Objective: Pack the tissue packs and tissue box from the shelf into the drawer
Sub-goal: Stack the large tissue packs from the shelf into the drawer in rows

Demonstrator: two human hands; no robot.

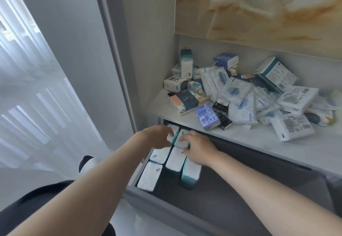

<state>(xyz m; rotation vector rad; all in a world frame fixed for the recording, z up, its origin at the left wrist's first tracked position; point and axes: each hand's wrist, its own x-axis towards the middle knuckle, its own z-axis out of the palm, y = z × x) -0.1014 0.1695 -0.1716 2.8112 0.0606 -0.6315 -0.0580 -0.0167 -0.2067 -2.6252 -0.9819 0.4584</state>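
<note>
While the drawer is pulled open under the shelf, both hands are reached into its far left corner. White and teal packs are lined up in rows along the left side of the drawer, on its dark grey floor. The rest of the floor, toward 3 o'clock, is left bare.

The left hand is held at the corner pack, at 12 o'clock of the rows. Its fingers are bent against that pack, but the view is blurred, so it cannot be told if the pack is gripped. The right hand is set on the second pack, just beside the corner pack at 3 o'clock. That pack is pinched between the curled fingers and the thumb.

Up at 1 o'clock from the hands, a messy pile of tissue packs is heaped on the shelf. A blue pack is laid near the shelf's front edge. A big tissue box is tilted at the back of the pile, toward 2 o'clock. A white curtain is seen at 9 o'clock.
</note>
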